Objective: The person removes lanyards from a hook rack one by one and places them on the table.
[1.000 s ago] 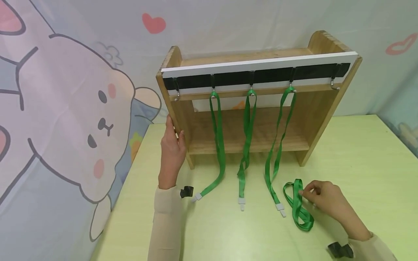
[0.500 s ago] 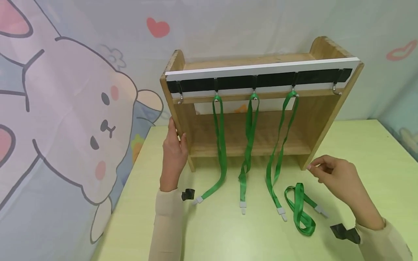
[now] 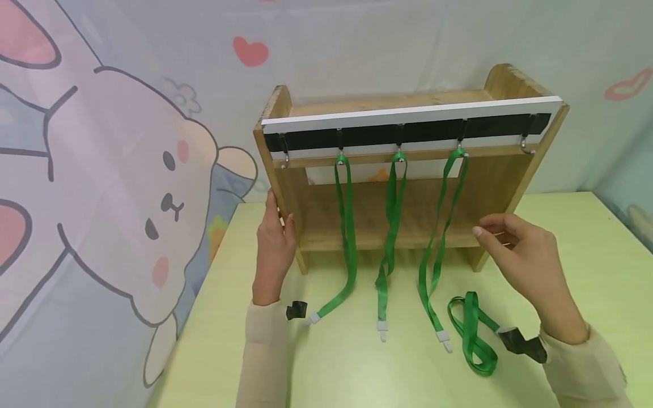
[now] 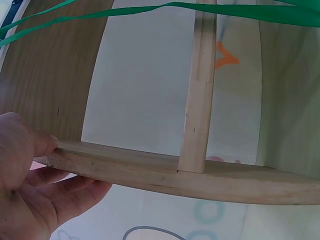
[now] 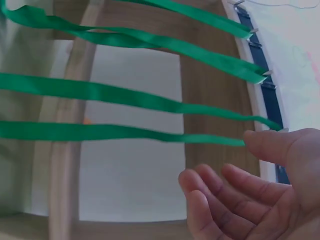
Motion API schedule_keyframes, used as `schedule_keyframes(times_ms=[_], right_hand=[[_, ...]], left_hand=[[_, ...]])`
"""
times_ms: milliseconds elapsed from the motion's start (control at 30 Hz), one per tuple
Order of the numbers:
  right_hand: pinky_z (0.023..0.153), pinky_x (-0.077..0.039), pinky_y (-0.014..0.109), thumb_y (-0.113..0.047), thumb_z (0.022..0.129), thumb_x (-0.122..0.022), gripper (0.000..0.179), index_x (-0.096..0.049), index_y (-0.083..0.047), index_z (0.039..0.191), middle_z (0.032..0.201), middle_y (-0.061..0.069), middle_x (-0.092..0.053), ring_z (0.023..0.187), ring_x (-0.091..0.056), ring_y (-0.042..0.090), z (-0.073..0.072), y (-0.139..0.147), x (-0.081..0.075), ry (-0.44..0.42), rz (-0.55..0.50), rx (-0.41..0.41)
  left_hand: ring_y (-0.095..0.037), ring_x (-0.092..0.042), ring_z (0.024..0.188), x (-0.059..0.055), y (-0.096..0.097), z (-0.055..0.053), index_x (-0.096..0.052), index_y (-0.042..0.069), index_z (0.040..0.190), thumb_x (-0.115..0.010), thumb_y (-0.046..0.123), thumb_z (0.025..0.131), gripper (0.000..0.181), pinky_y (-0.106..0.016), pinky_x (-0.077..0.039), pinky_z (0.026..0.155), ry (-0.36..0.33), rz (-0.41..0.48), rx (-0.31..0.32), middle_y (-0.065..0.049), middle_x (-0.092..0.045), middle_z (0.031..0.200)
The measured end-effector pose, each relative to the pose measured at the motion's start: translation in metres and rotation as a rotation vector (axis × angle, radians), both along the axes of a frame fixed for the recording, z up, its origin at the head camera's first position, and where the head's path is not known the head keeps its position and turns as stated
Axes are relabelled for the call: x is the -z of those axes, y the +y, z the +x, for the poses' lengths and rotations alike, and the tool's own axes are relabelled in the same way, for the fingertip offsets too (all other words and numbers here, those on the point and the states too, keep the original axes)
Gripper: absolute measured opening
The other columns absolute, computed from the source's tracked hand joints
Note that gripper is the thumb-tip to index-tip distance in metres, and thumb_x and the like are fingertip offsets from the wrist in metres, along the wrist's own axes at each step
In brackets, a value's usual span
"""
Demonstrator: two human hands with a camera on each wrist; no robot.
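My left hand (image 3: 275, 241) grips the left side panel of a small wooden shelf (image 3: 326, 218); in the left wrist view, its thumb lies on one face of the board (image 4: 140, 175) and its fingers on the other. Three green lanyards, the left one (image 3: 349, 232), the middle one (image 3: 391, 212) and the right one (image 3: 427, 266), hang from metal hooks, their white clips reaching down over the table. A fourth green lanyard (image 3: 471, 334) lies loosely looped on the tabletop. My right hand (image 3: 533, 260), fingers loosely bent and holding nothing, hovers before the shelf's right side.
A white rail with a black strip (image 3: 428, 133) runs across the shelf's front and carries the hooks. Its end hooks are the left one (image 3: 285, 160) and the right one (image 3: 525, 146). The pale table (image 3: 377, 379) meets a cartoon-printed backdrop (image 3: 122, 170).
My right hand has let go of the looped lanyard and risen up and away to the shelf's right side. The left hand keeps its hold; the whole view has shifted slightly downward.
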State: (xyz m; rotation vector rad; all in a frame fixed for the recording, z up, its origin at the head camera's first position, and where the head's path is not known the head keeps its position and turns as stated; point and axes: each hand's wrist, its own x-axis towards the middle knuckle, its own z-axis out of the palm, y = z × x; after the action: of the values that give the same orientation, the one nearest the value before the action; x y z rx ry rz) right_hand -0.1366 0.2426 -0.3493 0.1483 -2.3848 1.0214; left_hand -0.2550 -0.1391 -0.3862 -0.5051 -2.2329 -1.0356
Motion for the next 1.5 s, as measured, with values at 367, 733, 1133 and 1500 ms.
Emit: schedule_keyframes(times_ms=[367, 733, 1133, 1500], right_hand=[[0.077, -0.042, 0.006, -0.016, 0.097, -0.069, 0.042, -0.058, 0.004, 0.132, 0.115, 0.022, -0.069, 0.1, -0.069, 0.028, -0.02, -0.038, -0.017, 0.051, -0.09, 0.004], [0.074, -0.041, 0.003, -0.017, 0.099, -0.068, 0.043, -0.056, 0.005, 0.134, 0.11, 0.027, -0.07, 0.095, -0.071, 0.04, -0.036, -0.052, -0.023, 0.038, -0.118, -0.016], [0.068, -0.039, -0.002, -0.007, 0.095, -0.071, 0.015, -0.065, 0.007, 0.093, 0.091, 0.026, -0.073, 0.08, -0.074, 0.039, -0.049, -0.056, -0.021, 0.129, -0.067, -0.015], [0.048, -0.035, 0.011, 0.0, 0.099, -0.059, 0.017, -0.072, 0.01, 0.093, 0.086, 0.022, -0.074, 0.067, -0.071, 0.032, -0.052, -0.06, -0.028, 0.213, -0.021, -0.04]], left_hand=[[-0.043, -0.059, 0.121, 0.002, 0.0, 0.001, -0.023, -0.007, 0.154, -0.052, -0.001, 0.103, 0.059, -0.053, -0.058, 0.085, -0.01, 0.007, 0.008, -0.029, -0.049, 0.141], [-0.045, -0.06, 0.118, 0.001, -0.002, 0.0, -0.025, -0.008, 0.154, -0.052, 0.0, 0.103, 0.058, -0.053, -0.059, 0.082, 0.014, 0.023, 0.008, -0.03, -0.051, 0.139], [-0.046, -0.06, 0.117, 0.001, -0.001, 0.001, -0.025, -0.007, 0.154, -0.053, -0.002, 0.102, 0.059, -0.053, -0.059, 0.08, 0.013, 0.015, -0.002, -0.03, -0.051, 0.138], [-0.046, -0.06, 0.118, -0.001, 0.0, 0.0, -0.025, -0.006, 0.154, -0.053, 0.0, 0.103, 0.058, -0.053, -0.059, 0.08, 0.004, 0.011, 0.001, -0.029, -0.051, 0.139]])
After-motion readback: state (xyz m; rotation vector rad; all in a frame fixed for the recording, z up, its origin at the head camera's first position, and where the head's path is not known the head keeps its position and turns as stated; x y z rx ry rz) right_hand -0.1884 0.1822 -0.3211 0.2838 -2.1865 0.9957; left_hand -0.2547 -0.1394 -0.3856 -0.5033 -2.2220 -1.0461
